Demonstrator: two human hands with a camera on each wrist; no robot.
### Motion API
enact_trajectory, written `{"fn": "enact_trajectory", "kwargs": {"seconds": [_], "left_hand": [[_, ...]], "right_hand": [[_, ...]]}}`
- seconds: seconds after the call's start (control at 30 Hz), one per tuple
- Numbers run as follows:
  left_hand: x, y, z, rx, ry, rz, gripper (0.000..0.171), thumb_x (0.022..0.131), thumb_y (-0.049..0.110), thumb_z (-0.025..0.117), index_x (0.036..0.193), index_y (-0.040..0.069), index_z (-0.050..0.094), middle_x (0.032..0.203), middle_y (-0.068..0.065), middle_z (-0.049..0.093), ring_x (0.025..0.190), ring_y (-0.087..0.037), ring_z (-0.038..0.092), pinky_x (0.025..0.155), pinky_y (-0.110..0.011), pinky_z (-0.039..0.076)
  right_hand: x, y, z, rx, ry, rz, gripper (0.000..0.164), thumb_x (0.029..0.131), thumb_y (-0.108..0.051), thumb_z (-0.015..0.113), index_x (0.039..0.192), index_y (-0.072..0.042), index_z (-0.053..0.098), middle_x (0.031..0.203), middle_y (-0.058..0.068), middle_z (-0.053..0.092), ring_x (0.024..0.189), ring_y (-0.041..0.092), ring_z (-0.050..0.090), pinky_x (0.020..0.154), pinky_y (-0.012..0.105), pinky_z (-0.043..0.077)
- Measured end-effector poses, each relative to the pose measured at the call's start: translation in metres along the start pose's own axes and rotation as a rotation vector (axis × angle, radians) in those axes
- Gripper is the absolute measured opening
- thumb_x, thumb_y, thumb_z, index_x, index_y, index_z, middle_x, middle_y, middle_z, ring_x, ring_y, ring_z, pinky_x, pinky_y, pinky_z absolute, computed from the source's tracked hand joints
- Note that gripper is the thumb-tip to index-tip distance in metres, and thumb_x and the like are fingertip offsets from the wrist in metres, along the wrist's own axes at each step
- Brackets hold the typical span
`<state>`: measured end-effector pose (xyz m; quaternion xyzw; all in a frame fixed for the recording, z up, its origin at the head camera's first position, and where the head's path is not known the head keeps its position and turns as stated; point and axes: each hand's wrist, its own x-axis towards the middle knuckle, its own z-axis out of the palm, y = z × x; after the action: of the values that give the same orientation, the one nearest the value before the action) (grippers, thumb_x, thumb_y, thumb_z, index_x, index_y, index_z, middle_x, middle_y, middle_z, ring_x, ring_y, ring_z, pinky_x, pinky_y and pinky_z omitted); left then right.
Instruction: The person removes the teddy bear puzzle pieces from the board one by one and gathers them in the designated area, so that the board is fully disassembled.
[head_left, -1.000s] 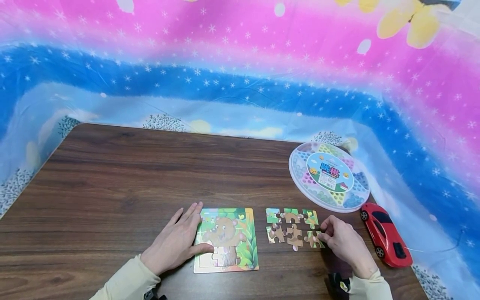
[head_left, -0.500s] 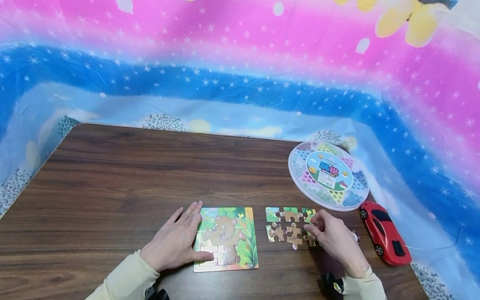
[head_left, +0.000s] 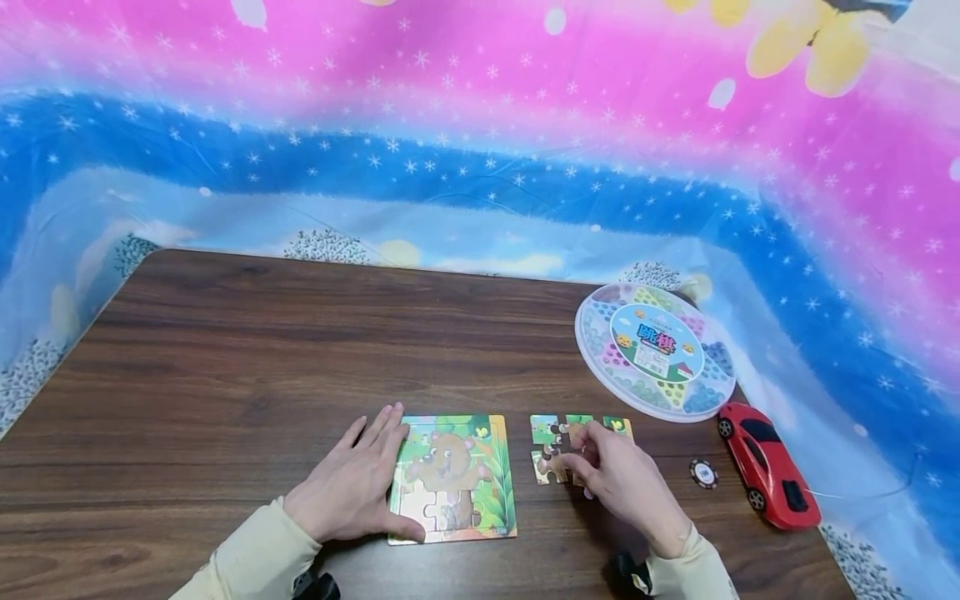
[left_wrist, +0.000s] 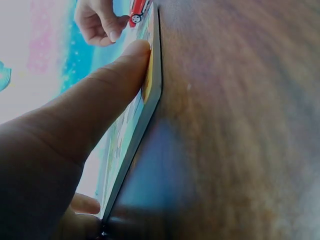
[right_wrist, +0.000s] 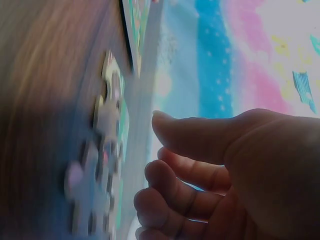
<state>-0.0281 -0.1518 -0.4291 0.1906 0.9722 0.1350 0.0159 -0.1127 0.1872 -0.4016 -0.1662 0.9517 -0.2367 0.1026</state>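
A square bear jigsaw puzzle board lies near the front of the table. My left hand rests at its left side, fingers spread. In the left wrist view, the left thumb lies on the board's edge. Loose jigsaw pieces are set out in rows to the right of the board, partly covered by my right hand. That hand hovers over them with loosely bent fingers. The right wrist view shows a gap between the right thumb and fingers, with nothing held, and the jigsaw pieces below.
A round Chinese checkers box sits at the back right of the table. In front of it stands a red toy car by the right edge, with a poker chip beside it. A patterned pink and blue cloth hangs behind the table.
My right hand has moved left from the right-hand end of the loose pieces to over their middle, uncovering the poker chip. The left hand has stayed nearly still at the board.
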Motion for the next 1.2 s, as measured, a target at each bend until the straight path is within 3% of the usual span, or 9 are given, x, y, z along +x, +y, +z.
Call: {"fn": "enact_trajectory", "kwargs": {"seconds": [0.27,0.5,0.8,1.0,1.2], "left_hand": [[-0.001,0.0,-0.002,0.052,-0.043,0.038,0.137,0.061,0.091,0.051,0.145,-0.014,0.028,0.153,-0.032,0.021,0.144,-0.04,0.02,0.112,-0.057,0.023],[-0.002,0.0,-0.002,0.062,-0.038,0.051,0.137,0.06,0.09,0.052,0.145,-0.016,0.028,0.153,-0.033,0.021,0.143,-0.042,0.021,0.112,-0.058,0.023],[-0.002,-0.002,-0.003,0.074,-0.059,0.034,0.142,0.056,0.093,0.051,0.146,-0.014,0.025,0.154,-0.033,0.018,0.144,-0.041,0.019,0.112,-0.058,0.022],[-0.003,0.0,0.001,0.092,-0.023,0.041,0.141,0.057,0.093,0.049,0.145,-0.015,0.027,0.153,-0.033,0.021,0.143,-0.041,0.022,0.111,-0.058,0.025],[-0.003,0.001,0.006,0.124,0.034,0.072,0.14,0.058,0.093,0.047,0.142,-0.017,0.031,0.15,-0.034,0.026,0.141,-0.043,0.027,0.109,-0.058,0.029]], "right_hand": [[0.003,-0.022,0.016,-0.074,0.046,-0.139,0.019,0.086,-0.033,0.075,0.083,-0.025,0.057,0.067,-0.013,0.049,0.055,0.003,0.044,0.049,0.023,0.039],[0.003,-0.05,0.032,-0.077,-0.017,-0.253,0.015,0.09,-0.034,0.071,0.092,-0.022,0.061,0.07,-0.014,0.048,0.055,0.003,0.044,0.047,0.022,0.038],[0.002,-0.085,0.052,-0.119,-0.06,-0.429,0.021,0.091,-0.032,0.069,0.104,-0.016,0.067,0.089,-0.006,0.055,0.066,0.0,0.049,0.055,0.018,0.042],[-0.001,-0.101,0.064,-0.177,-0.032,-0.556,0.028,0.09,-0.03,0.07,0.111,-0.012,0.067,0.091,-0.006,0.053,0.067,-0.003,0.05,0.057,0.013,0.043],[-0.005,-0.111,0.075,-0.18,-0.058,-0.612,0.031,0.09,-0.031,0.07,0.115,-0.013,0.065,0.094,-0.006,0.05,0.071,-0.005,0.048,0.059,0.009,0.041]]}}
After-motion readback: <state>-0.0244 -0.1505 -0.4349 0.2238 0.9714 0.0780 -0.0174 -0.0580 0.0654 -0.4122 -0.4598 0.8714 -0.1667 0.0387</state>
